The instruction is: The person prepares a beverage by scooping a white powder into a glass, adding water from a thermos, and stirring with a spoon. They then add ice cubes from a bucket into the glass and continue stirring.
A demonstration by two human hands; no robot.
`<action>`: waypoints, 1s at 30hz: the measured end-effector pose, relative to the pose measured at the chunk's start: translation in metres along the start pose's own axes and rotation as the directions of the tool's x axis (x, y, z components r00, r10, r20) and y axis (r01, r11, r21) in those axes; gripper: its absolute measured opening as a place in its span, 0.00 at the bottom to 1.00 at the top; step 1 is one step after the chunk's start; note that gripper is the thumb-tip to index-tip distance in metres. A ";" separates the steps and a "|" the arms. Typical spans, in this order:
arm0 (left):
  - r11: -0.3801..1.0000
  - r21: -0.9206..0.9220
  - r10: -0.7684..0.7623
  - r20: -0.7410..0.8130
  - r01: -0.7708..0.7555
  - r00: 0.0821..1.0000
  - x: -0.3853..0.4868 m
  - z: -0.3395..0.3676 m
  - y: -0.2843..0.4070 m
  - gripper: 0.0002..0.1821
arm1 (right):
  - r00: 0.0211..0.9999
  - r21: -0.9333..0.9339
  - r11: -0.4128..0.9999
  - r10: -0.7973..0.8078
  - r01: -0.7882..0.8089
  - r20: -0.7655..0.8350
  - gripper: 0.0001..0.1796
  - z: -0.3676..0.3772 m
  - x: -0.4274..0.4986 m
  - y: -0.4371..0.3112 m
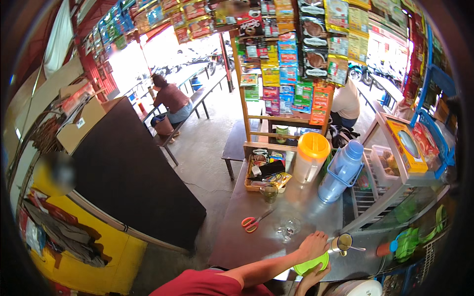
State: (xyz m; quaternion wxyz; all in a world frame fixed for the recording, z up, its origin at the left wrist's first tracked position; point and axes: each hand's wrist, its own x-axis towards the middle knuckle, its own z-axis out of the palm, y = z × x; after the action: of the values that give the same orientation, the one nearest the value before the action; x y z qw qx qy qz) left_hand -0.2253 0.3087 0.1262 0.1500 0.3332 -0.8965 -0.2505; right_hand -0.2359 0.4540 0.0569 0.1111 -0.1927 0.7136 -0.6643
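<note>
A bright green plastic lid or lidded tub (311,264) is between my two hands near the counter's front edge. My left hand (314,245) lies over its far rim, fingers bent. On the near side, my right hand (314,276) holds its edge; the rest of that hand and what lies under the green plastic are mostly hidden. Just beyond my left fingertips stands a mug (343,242) of brownish drink with a metal spoon (357,248) in it. A clear glass vessel (290,226) and red-handled scissors (251,224) lie farther left on the metal counter (237,236).
At the counter's back stand an orange-lidded pitcher (311,157), a blue thermos jug (340,172), a drinking glass (269,193) and a basket of packets (264,172). A display rack (381,199) is at right. Hanging sachets (289,59) partly screen a person (346,100).
</note>
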 end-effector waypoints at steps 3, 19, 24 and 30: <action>1.000 -0.004 -0.007 -0.005 0.007 1.000 0.000 0.005 0.000 0.20 | 1.000 -0.042 0.999 0.014 -0.014 -0.004 0.30 -0.004 0.001 0.002; 0.965 -0.258 0.038 0.280 0.037 0.959 -0.015 -0.071 0.016 0.33 | 0.901 0.361 0.826 0.387 -0.433 0.194 0.43 -0.038 0.008 -0.005; 0.953 -0.176 0.291 0.315 -0.245 0.903 -0.107 -0.123 -0.045 0.24 | 0.797 -0.273 0.851 0.519 -0.448 0.310 0.44 -0.062 0.029 -0.031; 0.906 0.074 0.420 -0.048 -0.416 0.906 -0.194 -0.078 -0.125 0.27 | 0.778 -0.229 0.861 0.509 -0.454 0.368 0.35 -0.047 0.030 -0.050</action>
State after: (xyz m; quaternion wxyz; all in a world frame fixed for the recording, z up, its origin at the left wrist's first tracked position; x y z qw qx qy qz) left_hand 0.0159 0.3311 0.1023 0.2179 0.1455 -0.9493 -0.1738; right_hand -0.2760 0.4812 0.1142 0.4141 -0.1471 0.7394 -0.5100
